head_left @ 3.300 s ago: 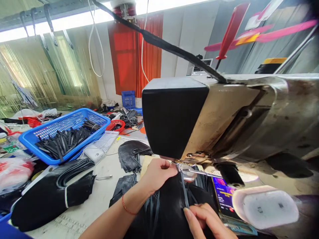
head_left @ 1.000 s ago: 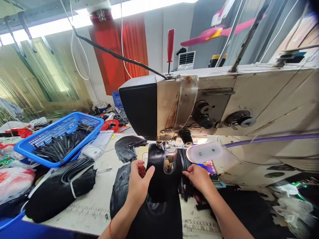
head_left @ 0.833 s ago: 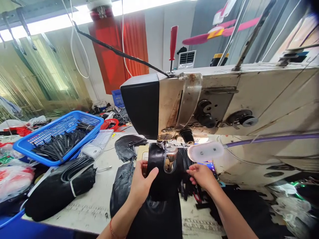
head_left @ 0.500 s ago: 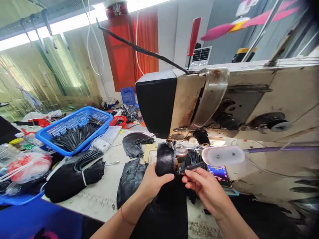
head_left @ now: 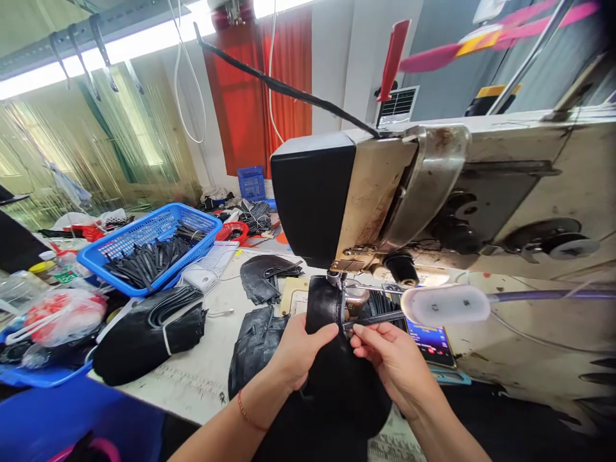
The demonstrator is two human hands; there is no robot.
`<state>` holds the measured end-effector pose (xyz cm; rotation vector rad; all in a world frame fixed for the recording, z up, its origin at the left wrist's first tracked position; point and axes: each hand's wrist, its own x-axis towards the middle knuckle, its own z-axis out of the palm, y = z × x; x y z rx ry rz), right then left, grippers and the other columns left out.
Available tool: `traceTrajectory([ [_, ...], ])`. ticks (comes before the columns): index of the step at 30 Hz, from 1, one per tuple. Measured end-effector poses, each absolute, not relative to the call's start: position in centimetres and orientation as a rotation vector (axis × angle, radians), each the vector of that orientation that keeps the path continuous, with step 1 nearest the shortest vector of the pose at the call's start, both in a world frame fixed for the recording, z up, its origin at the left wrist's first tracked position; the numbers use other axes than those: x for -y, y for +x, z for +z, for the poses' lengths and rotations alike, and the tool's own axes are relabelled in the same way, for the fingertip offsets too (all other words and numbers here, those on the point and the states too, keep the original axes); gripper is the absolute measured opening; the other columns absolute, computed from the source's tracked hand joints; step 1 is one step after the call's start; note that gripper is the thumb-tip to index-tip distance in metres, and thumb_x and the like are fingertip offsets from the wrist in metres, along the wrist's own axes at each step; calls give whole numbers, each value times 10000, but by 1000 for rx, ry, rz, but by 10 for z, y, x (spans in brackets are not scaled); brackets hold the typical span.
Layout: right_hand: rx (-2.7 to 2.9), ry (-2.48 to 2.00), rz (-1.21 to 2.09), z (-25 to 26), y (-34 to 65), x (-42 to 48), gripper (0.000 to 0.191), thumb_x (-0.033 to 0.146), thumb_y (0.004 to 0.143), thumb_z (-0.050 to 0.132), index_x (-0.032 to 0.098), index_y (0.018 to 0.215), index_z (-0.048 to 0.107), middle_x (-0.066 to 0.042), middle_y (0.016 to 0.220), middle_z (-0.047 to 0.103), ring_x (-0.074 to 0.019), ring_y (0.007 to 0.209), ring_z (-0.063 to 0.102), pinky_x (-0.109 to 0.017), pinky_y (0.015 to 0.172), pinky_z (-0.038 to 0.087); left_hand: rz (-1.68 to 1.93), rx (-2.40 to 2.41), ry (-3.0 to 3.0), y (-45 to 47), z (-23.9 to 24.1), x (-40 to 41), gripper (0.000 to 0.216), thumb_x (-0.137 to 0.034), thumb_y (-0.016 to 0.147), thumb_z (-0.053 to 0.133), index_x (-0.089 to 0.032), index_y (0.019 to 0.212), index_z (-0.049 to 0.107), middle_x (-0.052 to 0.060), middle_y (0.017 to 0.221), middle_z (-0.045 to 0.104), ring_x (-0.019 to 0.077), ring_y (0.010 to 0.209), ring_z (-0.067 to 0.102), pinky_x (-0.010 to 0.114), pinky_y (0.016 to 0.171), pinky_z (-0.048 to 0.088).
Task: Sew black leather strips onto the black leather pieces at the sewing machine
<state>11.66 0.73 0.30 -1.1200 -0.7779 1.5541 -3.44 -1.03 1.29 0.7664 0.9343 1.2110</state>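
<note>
Under the sewing machine [head_left: 433, 192], left hand [head_left: 296, 350] gripping black leather piece [head_left: 332, 359].

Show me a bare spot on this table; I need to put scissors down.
One bare strip of table lies between the banded black bundle and the black pieces beside the left hand. It is crowded around the blue basket and under the sewing machine.
</note>
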Motion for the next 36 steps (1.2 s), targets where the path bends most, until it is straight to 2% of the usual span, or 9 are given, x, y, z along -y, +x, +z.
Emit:
traceTrajectory([
  [11, 732, -1147, 1491, 9, 108, -4, 507, 459, 346, 949, 131, 579, 641, -55, 552, 671, -93, 471, 576, -175, 486, 489, 1168, -958, 848, -38, 11, 3, 351, -276, 631, 803, -93, 921, 728, 99, 854, 738, 213, 795, 657, 382, 826, 519],
  [21, 809, -1187, 1492, 7, 105, -5, 495, 481, 372, 928, 116, 586, 671, -67, 573, 667, -102, 499, 570, -204, 528, 490, 1143, -1105, 965, -36, 17, -2, 227, -193, 649, 711, -89, 848, 737, 71, 770, 718, 196, 730, 636, 331, 734, 506],
  [23, 854, -1190, 1488, 5, 107, -6, 479, 489, 408, 917, 124, 575, 655, -56, 562, 653, -97, 493, 549, -205, 520, 471, 1150, -1119, 991, -36, 18, -4, 209, -186, 650, 698, -87, 830, 736, 76, 786, 724, 190, 718, 630, 324, 726, 504],
  [27, 1024, -1212, 1463, 3, 116, -7, 403, 477, 539, 869, 140, 607, 661, 9, 483, 564, -73, 437, 422, -194, 422, 336, 1182, -1111, 984, -34, 17, -5, 246, -168, 628, 700, -95, 860, 733, 78, 828, 733, 193, 739, 636, 323, 747, 510],
  [31, 1508, -1246, 1366, 13, 126, -5, 359, 522, 641, 759, 169, 643, 693, -16, 630, 636, -146, 585, 523, -238, 537, 419, 1192, -1116, 884, -32, 23, -3, 302, -145, 581, 721, -115, 882, 727, 74, 831, 735, 204, 748, 648, 316, 728, 517],
  [36, 1803, -1270, 900, 21, 131, 4, 360, 525, 774, 607, 220, 588, 646, -17, 584, 601, -171, 553, 533, -254, 507, 422, 1153, -1054, 776, -26, 31, 3, 182, -165, 591, 698, -130, 770, 703, 53, 723, 696, 206, 683, 629, 325, 680, 511],
])
